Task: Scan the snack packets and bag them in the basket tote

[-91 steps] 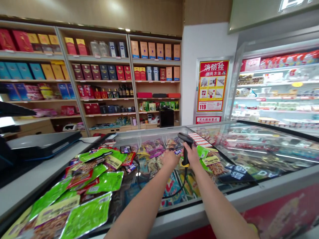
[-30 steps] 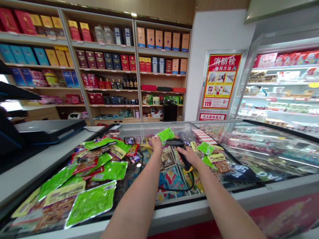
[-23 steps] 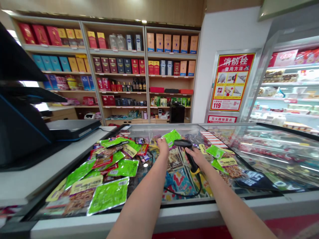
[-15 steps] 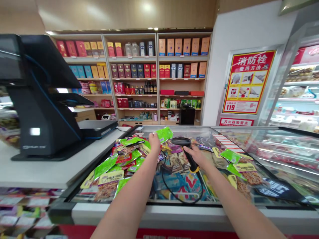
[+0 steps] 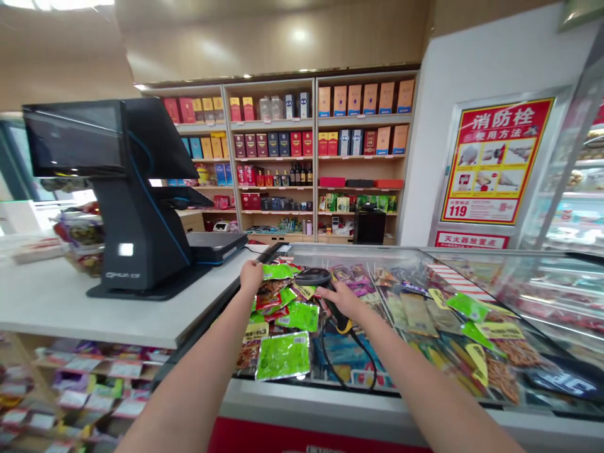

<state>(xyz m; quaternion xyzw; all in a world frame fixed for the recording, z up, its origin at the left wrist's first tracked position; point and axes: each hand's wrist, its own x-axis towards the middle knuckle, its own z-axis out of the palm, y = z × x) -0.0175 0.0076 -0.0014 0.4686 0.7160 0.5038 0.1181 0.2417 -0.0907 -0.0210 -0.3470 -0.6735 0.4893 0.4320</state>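
My left hand (image 5: 251,275) is closed at the left edge of a heap of snack packets, gripping the end of a bright green snack packet (image 5: 278,272). In my right hand (image 5: 340,298) is a black handheld barcode scanner (image 5: 313,276), its head pointing left over the heap. The scanner's yellow-ended handle trails a black cable (image 5: 331,365) in a loop across the freezer's glass top. Nearer to me lie another green packet (image 5: 283,356) and several brown and red packets, partly hidden by my left forearm.
A black point-of-sale terminal (image 5: 150,233) stands on the white counter (image 5: 141,318) at left. More packets (image 5: 500,333) and a dark printed bag (image 5: 566,377) lie on the freezer glass at right. Shelves of boxed bottles (image 5: 287,145) line the back wall.
My left hand has moved left with the green packet, lowering it to the heap. My right hand and the scanner have also shifted left. The whole view has turned slightly left.
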